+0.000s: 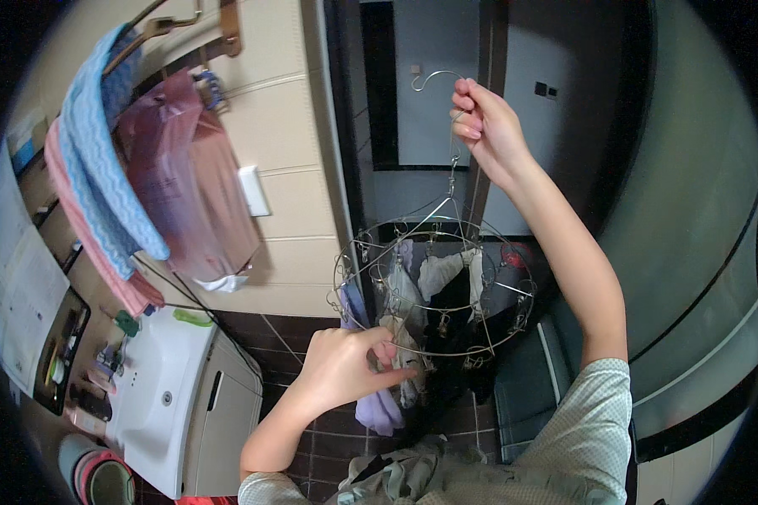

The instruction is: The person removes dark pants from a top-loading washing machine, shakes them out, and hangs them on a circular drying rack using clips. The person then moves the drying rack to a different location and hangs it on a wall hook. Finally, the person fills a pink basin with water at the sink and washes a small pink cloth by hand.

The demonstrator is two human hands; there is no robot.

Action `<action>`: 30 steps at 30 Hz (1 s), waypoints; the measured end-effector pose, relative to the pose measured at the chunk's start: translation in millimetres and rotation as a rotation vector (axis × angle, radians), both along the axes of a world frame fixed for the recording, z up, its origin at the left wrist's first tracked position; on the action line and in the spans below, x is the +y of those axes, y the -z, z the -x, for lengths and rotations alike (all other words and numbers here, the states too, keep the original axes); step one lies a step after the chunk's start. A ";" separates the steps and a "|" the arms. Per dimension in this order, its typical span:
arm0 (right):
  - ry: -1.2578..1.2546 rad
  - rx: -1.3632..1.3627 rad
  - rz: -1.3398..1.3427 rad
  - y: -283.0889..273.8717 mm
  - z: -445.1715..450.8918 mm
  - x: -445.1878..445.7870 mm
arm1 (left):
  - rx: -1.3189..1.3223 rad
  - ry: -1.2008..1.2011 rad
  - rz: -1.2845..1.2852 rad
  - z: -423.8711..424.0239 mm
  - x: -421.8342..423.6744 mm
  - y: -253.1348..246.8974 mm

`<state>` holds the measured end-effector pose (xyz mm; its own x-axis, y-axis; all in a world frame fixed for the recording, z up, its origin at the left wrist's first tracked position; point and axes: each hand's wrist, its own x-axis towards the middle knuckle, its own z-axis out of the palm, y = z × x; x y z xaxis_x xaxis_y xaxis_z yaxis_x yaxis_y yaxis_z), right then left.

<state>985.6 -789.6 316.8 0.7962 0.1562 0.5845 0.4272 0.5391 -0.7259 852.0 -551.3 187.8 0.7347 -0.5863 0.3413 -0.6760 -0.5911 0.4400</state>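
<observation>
A round wire clip hanger (pixel 443 309) hangs from its long metal hook (pixel 431 77), which my right hand (pixel 487 129) grips high up. My left hand (pixel 350 366) is at the near left rim of the hanger, with fingers curled and thumb stretched along the front. It covers part of the rim there; whether it pinches a clip or cloth cannot be made out. Clipped to the rings are a white cloth piece (pixel 439 273), a black garment (pixel 453 303), a pale grey item (pixel 405 293) and a lavender item (pixel 379 413).
A white washbasin (pixel 158 385) stands on a cabinet (pixel 224 423) to the left. Above it hang blue (pixel 101 151) and pink towels (pixel 95 246) and a plastic bag (pixel 164 170). A doorway lies ahead; a curved glass panel (pixel 676 208) is on the right.
</observation>
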 end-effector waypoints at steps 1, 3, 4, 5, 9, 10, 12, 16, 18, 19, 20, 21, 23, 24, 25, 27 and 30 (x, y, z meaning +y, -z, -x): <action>-0.015 0.011 0.008 5.2 -5.4 -13.9 | 0.048 0.021 -0.012 -4.7 -11.0 1.6; -0.003 0.027 0.010 14.4 -11.3 -36.7 | 0.085 0.038 0.012 -19.2 -33.3 9.2; -0.001 0.033 0.012 17.2 -14.8 -46.9 | 0.100 0.042 0.025 -27.5 -44.7 13.0; -0.003 0.043 0.018 19.3 -17.5 -58.0 | 0.104 0.027 0.038 -34.5 -56.1 16.5; -0.030 0.034 0.032 22.4 -35.5 -100.6 | 0.081 -0.024 0.082 -64.3 -97.8 34.4; -0.035 0.043 0.029 24.2 -41.3 -110.1 | 0.067 -0.032 0.094 -71.6 -107.5 38.4; -0.045 0.060 0.020 27.3 -53.1 -126.0 | 0.097 -0.043 0.113 -84.3 -125.1 40.5; -0.015 0.112 -0.022 31.5 -77.7 -156.2 | 0.169 -0.051 0.119 -117.5 -154.2 44.7; -0.032 0.093 -0.045 35.5 -91.2 -173.1 | 0.182 -0.030 0.121 -139.5 -167.6 52.2; -0.010 0.100 -0.056 38.7 -99.2 -180.9 | 0.150 -0.008 0.108 -150.5 -174.3 53.3; 0.012 0.107 -0.067 43.1 -107.8 -188.5 | 0.135 0.024 0.081 -162.8 -180.7 54.5; 0.033 0.115 -0.078 47.4 -117.5 -196.1 | 0.120 0.056 0.055 -176.3 -186.8 56.3; 0.055 0.112 -0.072 54.9 -140.4 -211.3 | 0.080 0.123 0.016 -206.6 -198.9 64.0; 0.065 0.111 -0.069 58.1 -152.4 -218.2 | 0.103 0.136 0.012 -219.8 -205.8 65.7; 0.098 0.105 -0.060 59.0 -164.5 -224.7 | 0.120 0.152 0.006 -234.9 -214.0 65.8; 0.099 0.111 -0.064 64.3 -192.1 -239.5 | 0.146 0.170 -0.023 -266.1 -229.1 69.8; 0.184 0.085 -0.004 61.2 -233.9 -252.1 | 0.178 0.228 0.026 -315.6 -243.6 74.4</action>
